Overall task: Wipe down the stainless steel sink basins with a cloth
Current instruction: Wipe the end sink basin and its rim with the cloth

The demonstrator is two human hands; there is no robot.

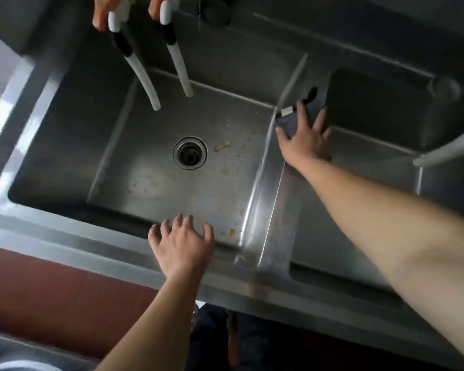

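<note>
Cloth: the dark grey cloth (pixel 292 121) is lying on the divider (pixel 268 199) between the two basins, at its far end, under the right hand.
Right hand: the right hand (pixel 304 135) is pressing flat on the cloth, fingers (pixel 320 120) spread wide and straight, not curling round it.
Left hand: the left hand (pixel 184 243) is hovering over the near rim (pixel 91 236) of the left basin, fingers loosely spread, holding nothing.
Left basin: the left basin (pixel 150 167) is showing yellowish scraps (pixel 222 146) beside the drain (pixel 190 153); two white hoses (pixel 181 65) are hanging above.
Other person: someone else's hands (pixel 102 12) are gripping the hose tops.
Risk: wiping would likely be smearing the scraps or pushing them into the drain; flat pressure alone may be letting the cloth slip off the divider.
</note>
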